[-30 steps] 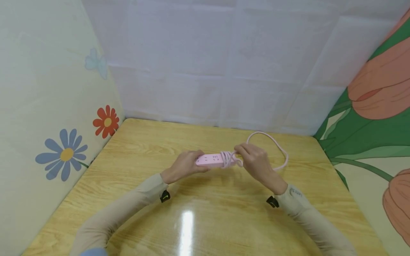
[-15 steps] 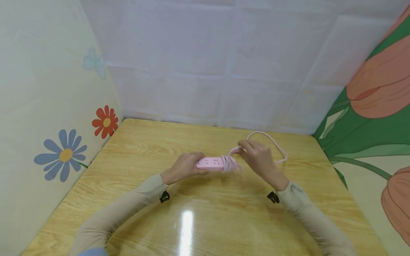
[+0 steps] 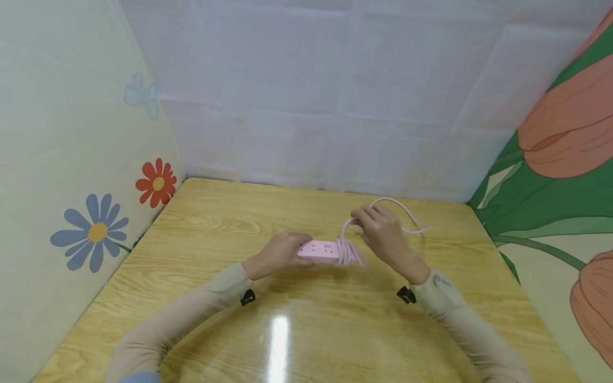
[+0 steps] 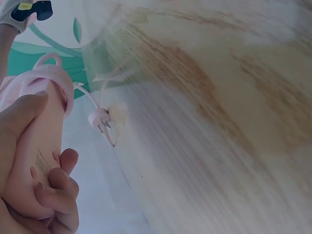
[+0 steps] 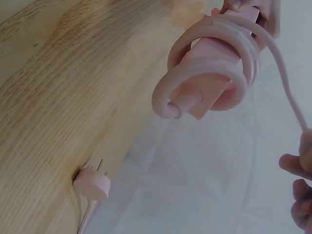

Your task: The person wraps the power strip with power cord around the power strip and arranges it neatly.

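My left hand [image 3: 280, 255] grips the left end of a pink power strip [image 3: 318, 249], held above the table with its sockets facing up. Several turns of its pink cord [image 5: 214, 31] wrap around the strip's right end; the right wrist view shows them loose where the cord leaves the body. Up and to the right of the strip, my right hand [image 3: 385, 234] pinches the cord, which rises in a curve from the turns to the fingers. The free length of cord trails behind that hand. Its plug [image 5: 92, 184], prongs bare, shows in both wrist views.
A wood-grain table [image 3: 215, 213] lies under both hands. White sheeting [image 3: 268, 96] hangs behind it. Flower-printed panels [image 3: 565, 186] stand at the left and right sides. Dark straps [image 3: 406, 294] show at both wrists.
The power strip and left hand have shifted slightly right and toward me. My right hand has drawn the cord up from the turns, and the loose loop at the right has narrowed.
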The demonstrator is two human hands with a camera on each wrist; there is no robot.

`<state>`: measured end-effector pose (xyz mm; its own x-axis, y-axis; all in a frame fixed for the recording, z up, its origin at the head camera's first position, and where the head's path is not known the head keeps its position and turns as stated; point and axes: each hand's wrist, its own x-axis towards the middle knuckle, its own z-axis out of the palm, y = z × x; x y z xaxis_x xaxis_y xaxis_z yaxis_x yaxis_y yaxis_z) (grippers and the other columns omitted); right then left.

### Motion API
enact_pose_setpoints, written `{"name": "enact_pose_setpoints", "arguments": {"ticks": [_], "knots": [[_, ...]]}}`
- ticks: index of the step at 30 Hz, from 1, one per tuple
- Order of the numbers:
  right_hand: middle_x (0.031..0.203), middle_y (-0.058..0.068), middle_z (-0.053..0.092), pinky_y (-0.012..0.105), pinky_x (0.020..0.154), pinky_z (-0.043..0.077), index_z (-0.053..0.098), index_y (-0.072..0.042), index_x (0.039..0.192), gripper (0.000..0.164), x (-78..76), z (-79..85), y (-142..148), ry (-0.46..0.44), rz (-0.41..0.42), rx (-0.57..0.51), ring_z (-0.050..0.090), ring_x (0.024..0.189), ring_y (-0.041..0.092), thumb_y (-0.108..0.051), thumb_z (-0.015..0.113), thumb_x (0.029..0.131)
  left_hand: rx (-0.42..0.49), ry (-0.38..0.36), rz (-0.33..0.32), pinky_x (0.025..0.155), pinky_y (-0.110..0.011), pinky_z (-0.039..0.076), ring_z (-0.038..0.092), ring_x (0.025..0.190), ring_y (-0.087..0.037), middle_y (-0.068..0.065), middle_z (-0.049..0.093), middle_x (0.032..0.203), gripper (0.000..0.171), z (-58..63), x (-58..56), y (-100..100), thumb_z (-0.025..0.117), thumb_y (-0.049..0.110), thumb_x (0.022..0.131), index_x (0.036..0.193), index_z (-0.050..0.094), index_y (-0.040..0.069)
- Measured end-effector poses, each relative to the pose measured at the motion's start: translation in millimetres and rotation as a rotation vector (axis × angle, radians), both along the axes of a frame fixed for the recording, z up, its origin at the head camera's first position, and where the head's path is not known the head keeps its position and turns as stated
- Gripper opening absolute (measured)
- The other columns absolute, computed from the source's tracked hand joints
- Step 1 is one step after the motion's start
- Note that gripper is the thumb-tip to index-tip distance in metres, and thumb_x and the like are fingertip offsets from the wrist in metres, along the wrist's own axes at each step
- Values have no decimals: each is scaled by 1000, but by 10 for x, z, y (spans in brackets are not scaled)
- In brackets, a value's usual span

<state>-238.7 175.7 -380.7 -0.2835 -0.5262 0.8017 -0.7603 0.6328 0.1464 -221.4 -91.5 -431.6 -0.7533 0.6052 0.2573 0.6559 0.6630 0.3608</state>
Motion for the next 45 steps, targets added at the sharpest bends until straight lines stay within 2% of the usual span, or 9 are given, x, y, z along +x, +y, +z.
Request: {"name": "enact_pose_setpoints", "arguments": {"ticks": [4, 9, 12, 18, 21, 28, 37, 41, 45], "knots": [[79, 10, 68, 38, 50, 49, 68, -1, 89, 31, 3, 3, 29, -49, 0, -19, 58, 60, 26, -30, 60, 100, -2, 39, -50, 62, -16, 48, 64, 76, -12, -6, 71, 99, 52, 6, 26, -6, 81, 40, 81, 115, 67, 3], [77, 7, 67, 36, 42, 44, 67, -3, 89, 29, -25, -8, 48, -73, -13, -40, 56, 54, 23, -26, 82, 81, -10, 54, -95, 58, -14, 46, 62, 72, -11, -7, 71, 101, 54, -10, 63, -13, 80, 41, 82, 118, 66, 3], [77, 9, 68, 37, 45, 45, 66, -2, 87, 32, -55, -26, 43, -76, -9, -58, 57, 56, 25, -19, 89, 72, -12, 44, -101, 58, -14, 46, 62, 73, -11, -7, 71, 102, 55, -21, 68, -12, 79, 41, 83, 119, 65, 3], [81, 13, 69, 41, 59, 52, 67, 0, 87, 20, -118, -44, 28, -138, 38, -71, 61, 68, 31, 1, 83, 75, 14, 97, -139, 61, -13, 46, 64, 76, -11, -7, 71, 103, 53, -25, 53, -7, 80, 41, 82, 118, 65, 4], [85, 12, 70, 42, 62, 53, 67, -1, 87, 19, -144, -57, 20, -144, 50, -65, 62, 72, 31, 3, 81, 75, 38, 119, -181, 62, -13, 47, 64, 76, -12, -7, 71, 102, 52, -25, 49, 2, 81, 40, 82, 116, 66, 4], [83, 9, 69, 39, 57, 52, 69, -3, 84, 24, -183, -105, 47, -168, 35, -38, 61, 67, 27, -10, 88, 71, 44, 116, -237, 67, -13, 47, 66, 81, -12, -7, 72, 106, 53, -54, 55, 13, 82, 42, 80, 115, 68, 5], [79, 9, 69, 35, 46, 44, 63, -4, 85, 39, -221, -133, 88, -260, -73, -36, 59, 60, 25, -27, 89, 67, 49, 158, -266, 70, -15, 50, 68, 85, -15, -9, 72, 108, 55, -27, 69, 14, 83, 41, 78, 116, 67, 4], [77, 9, 66, 38, 52, 47, 63, -4, 83, 31, -238, -147, 87, -261, -37, -32, 58, 62, 26, -17, 88, 71, 52, 167, -270, 70, -15, 49, 68, 85, -15, -8, 72, 108, 55, -14, 73, 11, 83, 41, 78, 115, 67, 4], [79, 9, 65, 42, 63, 50, 62, -4, 83, 19, -259, -161, 81, -275, 25, -17, 60, 70, 28, 2, 79, 77, 68, 169, -283, 68, -13, 48, 67, 82, -13, -8, 72, 106, 54, -15, 73, 16, 83, 41, 78, 115, 67, 4]]}}
